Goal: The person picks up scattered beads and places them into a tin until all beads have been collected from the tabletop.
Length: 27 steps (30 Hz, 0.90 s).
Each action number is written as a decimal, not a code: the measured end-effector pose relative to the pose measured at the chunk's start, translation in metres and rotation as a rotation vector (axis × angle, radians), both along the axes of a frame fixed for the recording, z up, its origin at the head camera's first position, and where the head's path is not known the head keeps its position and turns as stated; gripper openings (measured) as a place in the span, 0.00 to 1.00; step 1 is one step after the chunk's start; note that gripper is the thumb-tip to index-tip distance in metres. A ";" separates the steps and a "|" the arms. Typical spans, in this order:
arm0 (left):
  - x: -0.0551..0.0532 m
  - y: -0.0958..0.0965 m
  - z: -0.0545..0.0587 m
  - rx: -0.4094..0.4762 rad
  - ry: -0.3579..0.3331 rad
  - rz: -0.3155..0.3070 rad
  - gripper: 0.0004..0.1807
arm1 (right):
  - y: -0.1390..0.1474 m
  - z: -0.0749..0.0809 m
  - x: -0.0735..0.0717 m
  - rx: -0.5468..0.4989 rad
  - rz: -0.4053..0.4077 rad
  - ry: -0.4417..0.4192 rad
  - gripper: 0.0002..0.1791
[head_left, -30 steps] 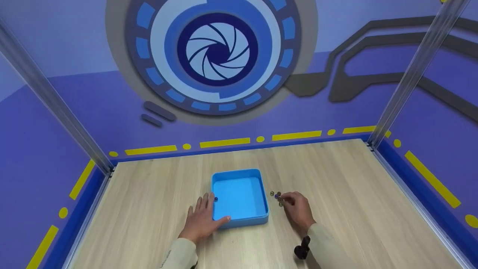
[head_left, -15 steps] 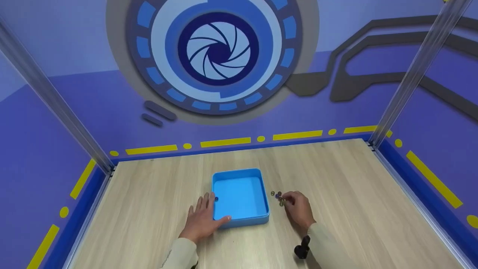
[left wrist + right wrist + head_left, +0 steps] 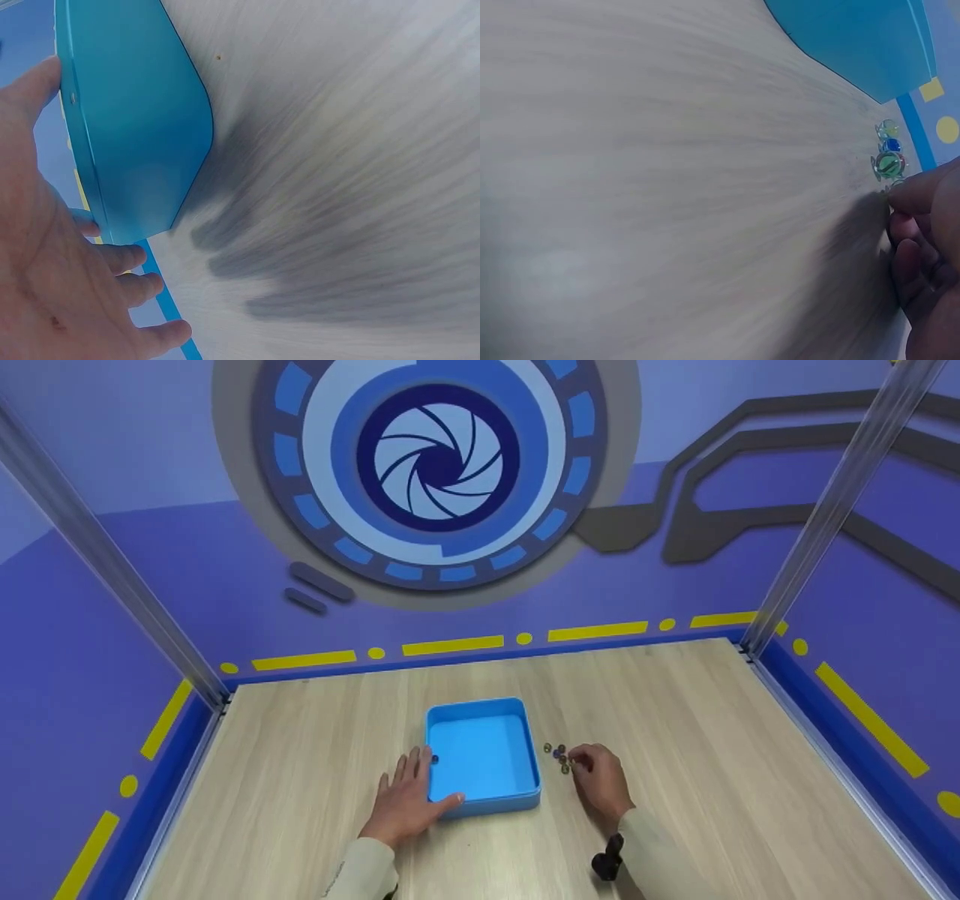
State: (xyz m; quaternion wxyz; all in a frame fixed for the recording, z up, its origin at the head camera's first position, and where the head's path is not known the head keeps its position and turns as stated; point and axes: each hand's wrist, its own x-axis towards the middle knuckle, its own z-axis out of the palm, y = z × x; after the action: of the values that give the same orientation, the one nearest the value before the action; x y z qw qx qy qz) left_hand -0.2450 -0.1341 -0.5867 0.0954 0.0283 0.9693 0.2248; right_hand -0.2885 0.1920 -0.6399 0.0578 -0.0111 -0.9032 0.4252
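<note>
A square blue box (image 3: 487, 802) without a lid stands on the table. My left hand (image 3: 405, 802) rests on its near left corner, fingers spread along the left wall and thumb on the front rim. One dark marble (image 3: 435, 760) lies inside by the left wall. To the right of the box is a small cluster of glass marbles (image 3: 562, 760), clear, greenish and blue. My right hand (image 3: 600, 781) is at the cluster's right edge, fingers curled, thumb and fingertip pinching what looks like a marble, mostly hidden. The right wrist view shows a green-swirled marble (image 3: 890, 164) just beyond the thumb.
The wooden table (image 3: 315, 750) is bounded by a blue-purple back wall (image 3: 172, 577) and side walls. Metal posts (image 3: 817, 525) stand at the back corners. The box wall (image 3: 855, 45) rises close beyond the marbles in the right wrist view.
My right hand has drawn back very slightly to the right, so the cluster shows a little more. My left hand and the box stay in place.
</note>
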 end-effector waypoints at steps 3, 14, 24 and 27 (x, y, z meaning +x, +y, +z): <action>0.000 0.000 -0.001 -0.003 -0.001 0.001 0.58 | 0.001 -0.001 0.000 -0.005 -0.005 0.002 0.11; -0.001 0.001 -0.002 -0.018 0.020 0.002 0.58 | 0.003 0.001 0.001 -0.028 0.009 0.018 0.11; 0.000 0.001 -0.002 -0.012 0.020 0.006 0.59 | 0.003 0.004 0.002 -0.042 0.008 0.009 0.11; 0.000 0.000 -0.002 -0.015 0.017 0.008 0.59 | 0.004 0.006 0.002 -0.042 0.015 0.001 0.12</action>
State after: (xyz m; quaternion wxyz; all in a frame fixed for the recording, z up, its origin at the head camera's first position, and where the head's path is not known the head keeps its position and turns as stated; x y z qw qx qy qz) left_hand -0.2452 -0.1337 -0.5889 0.0866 0.0256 0.9719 0.2176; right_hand -0.2865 0.1956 -0.6342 0.0549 -0.0054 -0.8941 0.4445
